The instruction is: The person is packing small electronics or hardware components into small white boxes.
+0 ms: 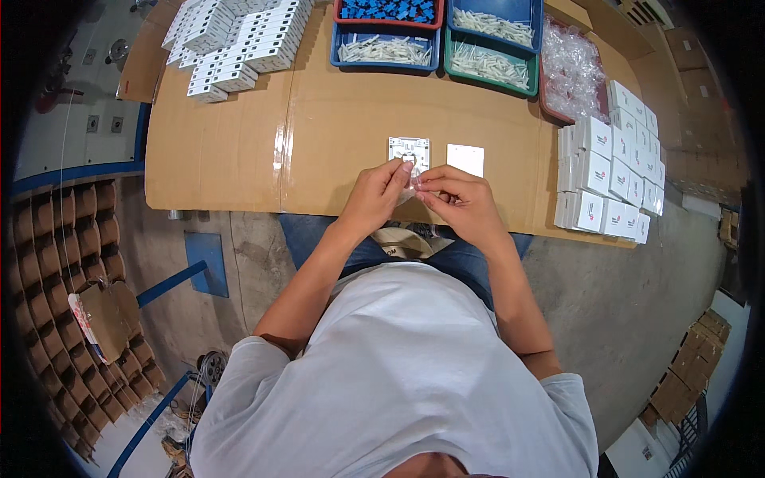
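Note:
My left hand (373,193) and my right hand (464,201) meet at the near edge of the cardboard-topped table. Between their pinched fingertips is a small, clear plastic piece (415,183), its exact kind too small to make out. Just beyond the fingers lies a white square frame (398,145) with fittings on its face, partly covered by my left thumb and fingers. To its right, close to my right hand, a plain white square plate (466,158) lies flat.
White switch-like units (239,48) are stacked at the far left. Along the back stand trays of blue parts (388,9) and white plugs (385,51). A red tray of clear plastic bags (572,70) is at back right, by piled white boxes (595,171).

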Demonstrator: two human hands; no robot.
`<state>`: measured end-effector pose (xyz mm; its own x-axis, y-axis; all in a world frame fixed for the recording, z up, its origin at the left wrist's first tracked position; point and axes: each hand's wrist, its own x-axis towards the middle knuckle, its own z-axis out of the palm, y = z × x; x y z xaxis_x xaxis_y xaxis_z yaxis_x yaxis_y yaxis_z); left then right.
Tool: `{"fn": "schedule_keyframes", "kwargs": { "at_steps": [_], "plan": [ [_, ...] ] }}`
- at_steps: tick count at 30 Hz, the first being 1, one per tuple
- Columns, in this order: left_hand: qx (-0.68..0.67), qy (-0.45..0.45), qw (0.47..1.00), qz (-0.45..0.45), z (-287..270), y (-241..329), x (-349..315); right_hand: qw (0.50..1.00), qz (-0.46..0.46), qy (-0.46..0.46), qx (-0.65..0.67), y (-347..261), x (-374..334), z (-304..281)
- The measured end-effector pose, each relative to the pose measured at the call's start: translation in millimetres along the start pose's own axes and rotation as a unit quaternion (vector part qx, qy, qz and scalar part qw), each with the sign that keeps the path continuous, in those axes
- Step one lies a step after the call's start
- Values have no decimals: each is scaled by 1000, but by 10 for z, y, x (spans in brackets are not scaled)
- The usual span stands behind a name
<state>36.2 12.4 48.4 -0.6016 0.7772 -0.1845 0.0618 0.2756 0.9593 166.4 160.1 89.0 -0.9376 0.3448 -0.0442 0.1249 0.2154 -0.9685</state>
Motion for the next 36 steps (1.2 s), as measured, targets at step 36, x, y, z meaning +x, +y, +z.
{"fn": "schedule_keyframes", "kwargs": {
  "at_steps": [36],
  "plan": [
    [-123, -8, 992, -12, -32, -14, 18, 976, 141, -23, 165, 43, 16, -45]
  ]
}}
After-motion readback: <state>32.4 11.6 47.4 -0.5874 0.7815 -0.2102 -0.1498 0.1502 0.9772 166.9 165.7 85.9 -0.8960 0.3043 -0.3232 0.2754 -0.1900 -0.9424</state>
